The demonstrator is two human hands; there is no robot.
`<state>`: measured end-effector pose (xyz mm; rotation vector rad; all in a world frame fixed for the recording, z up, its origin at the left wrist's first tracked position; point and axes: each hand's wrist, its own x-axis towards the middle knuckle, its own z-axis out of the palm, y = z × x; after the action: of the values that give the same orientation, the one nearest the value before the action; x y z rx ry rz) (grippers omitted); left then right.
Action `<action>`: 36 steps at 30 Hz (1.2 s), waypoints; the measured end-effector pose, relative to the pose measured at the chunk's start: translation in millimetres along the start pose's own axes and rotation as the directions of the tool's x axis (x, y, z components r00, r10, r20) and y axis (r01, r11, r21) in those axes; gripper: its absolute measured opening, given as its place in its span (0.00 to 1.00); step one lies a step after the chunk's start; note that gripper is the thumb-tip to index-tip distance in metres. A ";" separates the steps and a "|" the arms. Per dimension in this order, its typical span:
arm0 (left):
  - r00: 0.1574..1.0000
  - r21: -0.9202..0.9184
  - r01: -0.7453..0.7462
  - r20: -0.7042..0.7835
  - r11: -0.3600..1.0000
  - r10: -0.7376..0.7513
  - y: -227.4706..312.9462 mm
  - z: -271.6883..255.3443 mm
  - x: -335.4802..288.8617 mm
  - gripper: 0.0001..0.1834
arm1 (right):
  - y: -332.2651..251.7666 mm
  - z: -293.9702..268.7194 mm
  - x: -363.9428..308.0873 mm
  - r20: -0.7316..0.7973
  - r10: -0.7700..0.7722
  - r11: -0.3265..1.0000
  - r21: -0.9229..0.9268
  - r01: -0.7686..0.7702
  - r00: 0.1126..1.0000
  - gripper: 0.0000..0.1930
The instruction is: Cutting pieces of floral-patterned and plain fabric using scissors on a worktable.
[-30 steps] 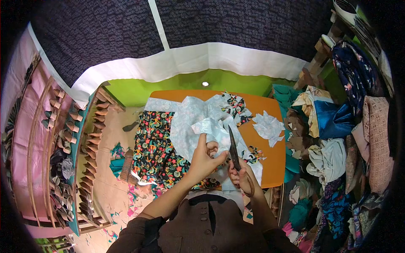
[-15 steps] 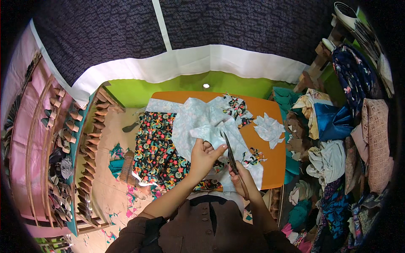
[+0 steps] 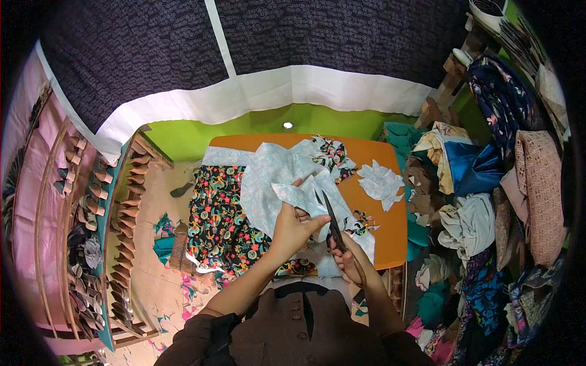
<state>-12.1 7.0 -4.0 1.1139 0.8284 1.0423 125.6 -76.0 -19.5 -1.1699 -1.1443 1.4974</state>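
A pair of large dark scissors (image 3: pixel 333 227) is gripped in my right hand (image 3: pixel 350 258), its blades pointing away from me and slightly apart. The blade tips lie against a lifted flap of pale, whitish-blue fabric (image 3: pixel 264 177). Closed on that flap, my left hand (image 3: pixel 292 227) pinches it just left of the blades, with the thumb extended toward them. Under and to the left of the pale layer spreads black fabric (image 3: pixel 213 210) with a colourful floral print. Both rest on an orange table (image 3: pixel 390 238).
Pale cut pieces (image 3: pixel 381 186) lie at the table's right, with printed scraps (image 3: pixel 336 155) at its far side. Folded and crumpled fabrics (image 3: pixel 467 226) crowd the right. A rack of shoe lasts (image 3: pixel 127 238) stands left. Scraps (image 3: pixel 163 241) litter the floor.
My left hand has raised and turned the pale flap, so more of its edge stands up beside the blades. The scissors remain at the fabric. The whole view has shifted slightly.
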 end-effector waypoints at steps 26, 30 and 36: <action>0.993 0.304 0.059 0.084 0.951 -0.088 -15.3 64.9 5.2 0.55 | -1.2 -91.6 -8.2 -0.028 0.073 0.915 0.399 -0.056 0.997 0.17; 0.994 0.313 -0.038 0.108 0.949 0.004 -18.6 80.6 0.6 0.56 | -4.2 -98.0 4.1 -0.112 0.028 0.882 0.471 0.029 0.993 0.13; 0.998 0.108 -0.032 0.059 0.994 0.026 -37.6 92.7 -5.6 0.50 | -11.3 -98.0 9.8 -0.161 0.004 0.950 0.310 0.047 0.987 0.14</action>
<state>80.2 -29.8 -16.6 1.2459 0.8330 0.9937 221.5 -51.0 -22.5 -1.0324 -0.7746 1.4760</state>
